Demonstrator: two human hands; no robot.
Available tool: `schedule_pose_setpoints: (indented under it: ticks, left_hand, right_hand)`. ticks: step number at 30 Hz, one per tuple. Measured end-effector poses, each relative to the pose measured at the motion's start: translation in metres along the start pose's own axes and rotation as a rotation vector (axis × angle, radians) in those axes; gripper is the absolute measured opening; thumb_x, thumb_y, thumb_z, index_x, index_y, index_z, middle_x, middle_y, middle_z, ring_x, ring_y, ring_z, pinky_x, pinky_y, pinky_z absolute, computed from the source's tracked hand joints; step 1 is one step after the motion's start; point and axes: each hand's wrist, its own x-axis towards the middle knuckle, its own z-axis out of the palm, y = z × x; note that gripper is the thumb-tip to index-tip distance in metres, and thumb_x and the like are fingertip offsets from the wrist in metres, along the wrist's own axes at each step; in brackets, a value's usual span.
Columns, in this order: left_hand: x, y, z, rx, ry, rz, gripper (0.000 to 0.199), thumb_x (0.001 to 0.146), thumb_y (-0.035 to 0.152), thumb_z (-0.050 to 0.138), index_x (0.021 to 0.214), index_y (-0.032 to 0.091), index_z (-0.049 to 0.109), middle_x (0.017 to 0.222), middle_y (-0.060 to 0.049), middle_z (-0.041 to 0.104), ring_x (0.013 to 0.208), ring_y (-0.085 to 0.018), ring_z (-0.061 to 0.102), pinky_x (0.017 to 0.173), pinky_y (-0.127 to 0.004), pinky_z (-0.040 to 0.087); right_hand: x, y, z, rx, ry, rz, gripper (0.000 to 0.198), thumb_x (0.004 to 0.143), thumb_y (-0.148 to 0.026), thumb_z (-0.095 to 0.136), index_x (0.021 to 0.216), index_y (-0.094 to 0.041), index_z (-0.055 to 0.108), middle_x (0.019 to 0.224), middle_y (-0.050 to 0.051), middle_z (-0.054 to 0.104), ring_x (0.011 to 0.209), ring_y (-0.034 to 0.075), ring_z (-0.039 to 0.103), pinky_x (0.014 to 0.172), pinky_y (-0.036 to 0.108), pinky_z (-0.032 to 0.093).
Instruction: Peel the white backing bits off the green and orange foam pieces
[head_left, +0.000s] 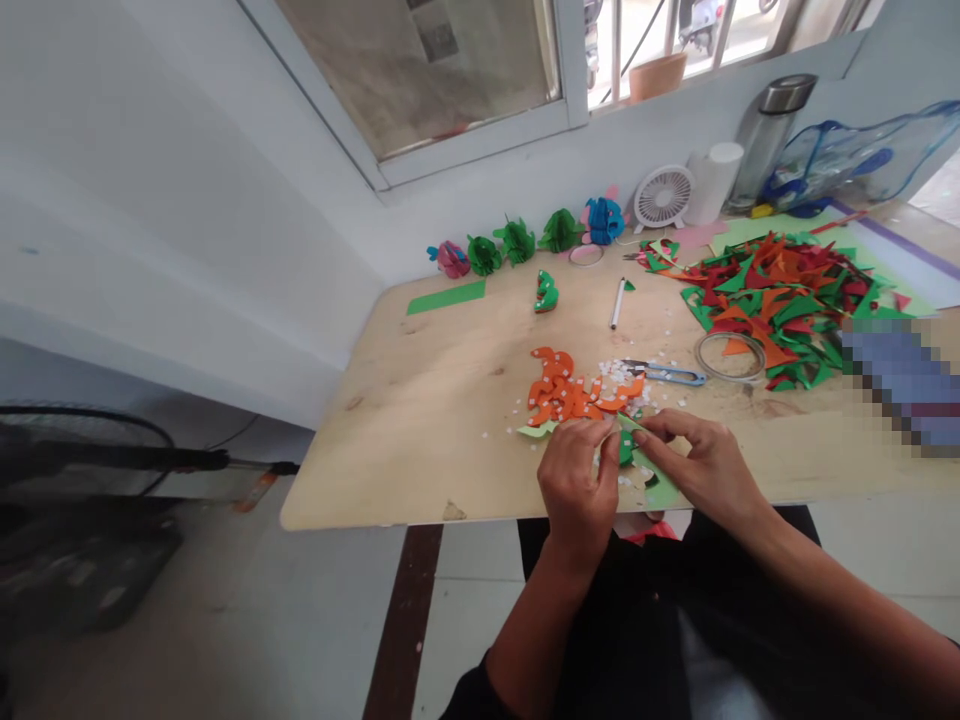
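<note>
Close to the table's front edge, both hands meet over a small green paper piece [626,448]. My left hand [579,480] is closed in a pinch at the left side of this piece. From the right, my right hand [701,460] pinches its edge with thumb and forefinger. The fingertips partly cover the paper. Beneath the hands lies a light green paper strip [664,490]. Just beyond them is a heap of curved orange paper pieces [559,390] dotted with small white squares. Blue-handled thread snips [671,373] lie among white paper bits [619,372].
Paper scraps [787,300] in red, orange and green pile up at the right, beside a tape roll [731,356]. Folded paper figures [517,240] line the wall near a small fan [664,198]. A white pen [618,303] and green curved pieces [546,291] lie mid-table.
</note>
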Motion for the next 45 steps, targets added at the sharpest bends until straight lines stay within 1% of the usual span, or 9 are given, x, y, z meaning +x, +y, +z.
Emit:
schedule_pose_setpoints:
  ticks: [3, 6, 12, 16, 22, 27, 34, 38, 45]
  left_hand:
    - [0.0, 0.0, 0.002, 0.071, -0.022, 0.098, 0.012, 0.085, 0.013, 0.058, 0.093, 0.015, 0.067, 0.084, -0.007, 0.072, 0.084, -0.018, 0.067, 0.081, -0.032, 0.054]
    - [0.0, 0.0, 0.004, 0.088, -0.069, 0.115, 0.013, 0.087, 0.014, 0.056, 0.094, 0.013, 0.067, 0.086, -0.009, 0.073, 0.084, -0.019, 0.067, 0.081, -0.033, 0.054]
    - [0.008, 0.0, -0.001, -0.011, -0.195, -0.013, 0.012, 0.087, 0.016, 0.057, 0.089, 0.017, 0.069, 0.084, -0.005, 0.074, 0.079, -0.018, 0.068, 0.076, -0.032, 0.054]
    - [0.014, 0.001, -0.008, -0.039, -0.286, -0.069, 0.01, 0.085, 0.015, 0.06, 0.086, 0.017, 0.069, 0.081, -0.004, 0.073, 0.076, -0.018, 0.067, 0.072, -0.03, 0.053]
    - [0.015, 0.002, -0.011, 0.137, -0.402, 0.055, 0.015, 0.088, 0.015, 0.052, 0.084, 0.016, 0.066, 0.076, -0.005, 0.07, 0.073, -0.019, 0.062, 0.069, -0.031, 0.049]
    - [0.012, 0.002, -0.009, 0.128, -0.377, 0.043, 0.017, 0.089, 0.015, 0.048, 0.087, 0.015, 0.065, 0.08, -0.007, 0.069, 0.076, -0.02, 0.062, 0.072, -0.032, 0.049]
    - [0.01, 0.0, -0.007, -0.019, -0.362, -0.106, 0.011, 0.087, 0.018, 0.056, 0.088, 0.018, 0.067, 0.084, -0.005, 0.072, 0.081, -0.019, 0.065, 0.074, -0.031, 0.051]
    - [0.011, 0.0, -0.007, -0.028, -0.312, -0.134, 0.011, 0.085, 0.019, 0.058, 0.082, 0.017, 0.068, 0.08, -0.005, 0.072, 0.077, -0.018, 0.066, 0.072, -0.031, 0.051]
    - [0.01, 0.002, -0.004, -0.066, -0.3, -0.193, 0.012, 0.083, 0.015, 0.057, 0.079, 0.017, 0.068, 0.076, -0.004, 0.071, 0.073, -0.017, 0.065, 0.069, -0.029, 0.052]
  right_hand:
    - [0.0, 0.001, 0.001, -0.01, 0.005, -0.001, 0.021, 0.084, -0.032, 0.058, 0.069, -0.019, 0.064, 0.06, 0.0, 0.056, 0.058, 0.015, 0.053, 0.058, 0.026, 0.042]
    - [-0.001, 0.0, 0.001, -0.006, -0.002, -0.024, 0.019, 0.084, -0.03, 0.057, 0.073, -0.018, 0.066, 0.063, 0.001, 0.058, 0.062, 0.016, 0.056, 0.061, 0.027, 0.043]
    - [-0.002, -0.002, -0.002, -0.005, -0.023, -0.056, 0.018, 0.085, -0.028, 0.057, 0.075, -0.017, 0.067, 0.065, 0.002, 0.059, 0.063, 0.017, 0.058, 0.062, 0.027, 0.044]
    - [-0.002, -0.004, -0.004, -0.047, -0.058, -0.066, 0.02, 0.086, -0.028, 0.056, 0.07, -0.018, 0.064, 0.064, 0.002, 0.059, 0.062, 0.017, 0.058, 0.061, 0.027, 0.042]
    - [-0.001, -0.003, -0.004, -0.1, -0.08, -0.065, 0.022, 0.085, -0.029, 0.055, 0.067, -0.019, 0.061, 0.064, 0.002, 0.059, 0.06, 0.016, 0.056, 0.059, 0.026, 0.041]
    - [-0.001, -0.002, -0.004, -0.094, -0.093, -0.056, 0.024, 0.085, -0.029, 0.054, 0.064, -0.019, 0.06, 0.061, 0.001, 0.058, 0.058, 0.015, 0.055, 0.057, 0.026, 0.041]
    - [-0.001, 0.002, -0.003, -0.105, -0.085, 0.004, 0.023, 0.083, -0.033, 0.056, 0.069, -0.018, 0.066, 0.06, 0.001, 0.062, 0.057, 0.015, 0.057, 0.055, 0.024, 0.042]
    - [0.0, 0.002, -0.002, -0.093, -0.099, -0.018, 0.024, 0.084, -0.032, 0.055, 0.068, -0.018, 0.066, 0.062, 0.001, 0.063, 0.06, 0.015, 0.058, 0.056, 0.024, 0.043]
    - [-0.001, -0.001, -0.003, -0.081, -0.088, -0.024, 0.023, 0.084, -0.032, 0.057, 0.068, -0.019, 0.067, 0.061, 0.001, 0.064, 0.058, 0.015, 0.058, 0.055, 0.024, 0.044]
